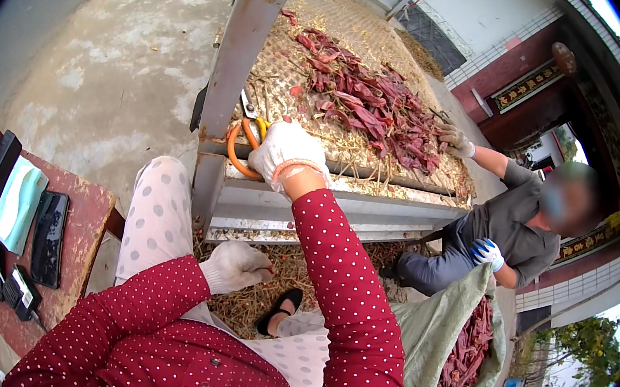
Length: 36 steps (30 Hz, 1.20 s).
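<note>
Straw-yellow litter covers the broad surface (276, 64) before me, probably raised to suit a seated reach. At its right a co-worker (529, 226) has one gloved hand (456, 141) at the pepper heap and another beside the green sack (425, 330), whose mouth gapes, I judge, for easy access. The heap of dried red peppers (364, 107) lies across the surface, loosely spread. My gloved left hand (233, 268) is half-curled near my lap; I cannot tell whether it holds anything. My gloved right hand (289, 153) partly covers orange-handled scissors (230, 148) at the near corner, likely kept handy there; whether it grips them, I cannot tell.
</note>
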Each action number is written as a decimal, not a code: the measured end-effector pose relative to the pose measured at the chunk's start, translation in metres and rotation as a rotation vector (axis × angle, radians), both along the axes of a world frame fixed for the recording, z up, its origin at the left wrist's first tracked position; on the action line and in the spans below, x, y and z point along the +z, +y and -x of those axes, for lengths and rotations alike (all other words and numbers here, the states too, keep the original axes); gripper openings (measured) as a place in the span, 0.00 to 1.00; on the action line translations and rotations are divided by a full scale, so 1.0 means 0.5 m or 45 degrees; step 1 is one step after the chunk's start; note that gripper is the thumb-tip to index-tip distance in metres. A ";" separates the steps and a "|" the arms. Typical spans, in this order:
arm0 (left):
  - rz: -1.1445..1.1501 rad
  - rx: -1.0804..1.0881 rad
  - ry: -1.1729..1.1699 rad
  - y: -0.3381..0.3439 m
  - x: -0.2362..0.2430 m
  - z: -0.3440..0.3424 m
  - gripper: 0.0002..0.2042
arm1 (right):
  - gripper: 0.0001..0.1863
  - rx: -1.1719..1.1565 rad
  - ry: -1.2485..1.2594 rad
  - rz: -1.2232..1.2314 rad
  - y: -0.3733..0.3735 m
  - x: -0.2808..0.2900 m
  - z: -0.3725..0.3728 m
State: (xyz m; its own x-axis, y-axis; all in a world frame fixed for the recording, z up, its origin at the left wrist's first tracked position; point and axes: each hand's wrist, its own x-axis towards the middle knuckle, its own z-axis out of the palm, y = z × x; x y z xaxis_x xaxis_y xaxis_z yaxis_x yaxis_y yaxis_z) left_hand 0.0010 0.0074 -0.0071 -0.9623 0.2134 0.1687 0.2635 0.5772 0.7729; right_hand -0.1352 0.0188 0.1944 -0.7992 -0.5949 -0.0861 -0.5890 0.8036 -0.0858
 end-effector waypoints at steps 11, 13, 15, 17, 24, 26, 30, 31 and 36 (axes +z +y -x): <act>-1.243 0.149 -0.363 -0.004 0.005 -0.015 0.09 | 0.17 -0.253 -0.506 0.480 0.326 -0.045 -0.077; -1.394 0.117 -0.385 -0.004 0.008 -0.014 0.08 | 0.16 -0.345 -0.656 0.712 0.407 -0.109 -0.119; -1.415 0.087 -0.366 -0.001 0.008 -0.014 0.08 | 0.16 -0.399 -0.609 0.759 0.472 -0.180 -0.157; -1.407 0.066 -0.355 0.002 0.011 -0.014 0.08 | 0.19 -0.403 -0.351 0.488 0.492 -0.216 -0.195; -1.077 0.145 -0.348 -0.004 0.003 -0.016 0.12 | 0.24 -0.163 -0.136 0.058 0.454 -0.178 -0.232; -1.128 0.133 -0.279 0.000 -0.013 -0.017 0.12 | 0.24 -0.094 -0.109 0.025 0.447 -0.171 -0.228; -1.052 0.038 -0.143 -0.004 -0.033 -0.009 0.12 | 0.27 -0.058 -0.132 0.062 0.442 -0.170 -0.220; -1.118 0.048 -0.203 0.000 -0.035 -0.011 0.11 | 0.27 -0.057 -0.136 0.067 0.442 -0.170 -0.220; -1.386 0.089 -0.384 -0.007 -0.004 -0.019 0.10 | 0.29 -0.023 -0.081 -0.032 0.439 -0.160 -0.222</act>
State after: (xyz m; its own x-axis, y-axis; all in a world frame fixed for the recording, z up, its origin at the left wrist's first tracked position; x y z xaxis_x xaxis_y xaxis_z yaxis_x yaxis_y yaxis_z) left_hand 0.0106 0.0040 -0.0092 -0.9992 0.0385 -0.0089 -0.0248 -0.4355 0.8998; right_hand -0.0241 0.2384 0.1146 -0.8021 -0.5776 -0.1520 -0.5685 0.8163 -0.1020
